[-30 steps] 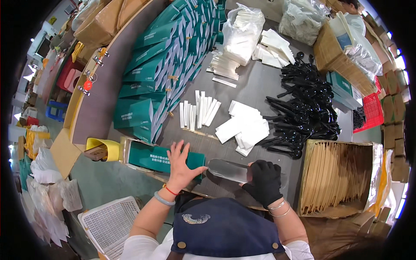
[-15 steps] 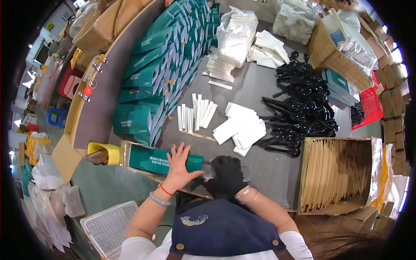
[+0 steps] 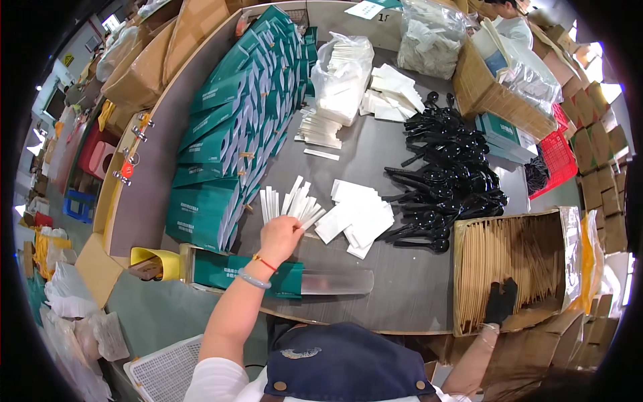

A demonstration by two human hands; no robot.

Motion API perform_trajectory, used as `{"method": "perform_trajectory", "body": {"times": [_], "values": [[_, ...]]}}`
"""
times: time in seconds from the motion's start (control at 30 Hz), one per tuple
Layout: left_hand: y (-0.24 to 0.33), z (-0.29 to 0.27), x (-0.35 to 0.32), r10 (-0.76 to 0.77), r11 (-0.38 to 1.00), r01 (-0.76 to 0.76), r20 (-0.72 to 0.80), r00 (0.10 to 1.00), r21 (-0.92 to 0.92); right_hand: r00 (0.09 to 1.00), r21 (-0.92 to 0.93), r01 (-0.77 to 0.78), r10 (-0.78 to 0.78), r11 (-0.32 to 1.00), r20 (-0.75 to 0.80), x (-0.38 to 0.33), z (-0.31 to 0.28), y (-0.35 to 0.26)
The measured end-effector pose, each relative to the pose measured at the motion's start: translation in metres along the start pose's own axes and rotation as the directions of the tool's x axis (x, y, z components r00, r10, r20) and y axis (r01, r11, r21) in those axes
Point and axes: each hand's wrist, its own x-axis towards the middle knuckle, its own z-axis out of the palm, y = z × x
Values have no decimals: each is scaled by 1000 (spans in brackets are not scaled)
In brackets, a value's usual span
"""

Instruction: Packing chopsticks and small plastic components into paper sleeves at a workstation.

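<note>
My left hand (image 3: 281,238) is bare and closed, its fingertips pinching at the near end of a fanned group of slim white packets (image 3: 301,203). My right hand (image 3: 500,301), in a black glove, reaches into a cardboard box (image 3: 461,285) of thin tan strips (image 3: 492,258). Its fingers are apart against the strips. Under my left forearm, at the table's near edge, lies a green printed sleeve (image 3: 284,280). A clear plastic piece (image 3: 338,281) sticks out of its right end. White flat packets (image 3: 358,214) lie right of my left hand.
Stacked green sleeves (image 3: 214,181) stand along the left wall. Black plastic spoons (image 3: 449,181) are heaped at centre right. A clear bag of white packets (image 3: 341,80) is at the back. A yellow container (image 3: 157,262) sits at the left corner, a red basket (image 3: 556,167) at far right.
My left hand has left the green sleeve and moved up to the slim white packets. My right hand has let go of the clear plastic piece and moved right, into the box of tan strips.
</note>
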Motion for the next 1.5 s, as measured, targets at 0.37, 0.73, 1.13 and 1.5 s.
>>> {"method": "perform_trajectory", "body": {"times": [0.37, 0.73, 1.13, 1.5], "values": [[41, 25, -8, 37, 989, -54, -120, 992, -139, 997, -265, -56, 69, 963, 39, 10, -11, 6], [50, 31, -5, 17, 998, -19, -46, 999, -60, 865, 258, 172, -271, 951, 423, -45, 66, -134], [63, -13, -81, 298, 955, -295, 106, 949, -42, 705, 71, 503, -457, 861, 542, -35, 116, -164], [55, -5, -125, 450, 862, -473, 156, 879, 182, 396, 434, 434, -600, 790, 696, -139, 130, -235]]}}
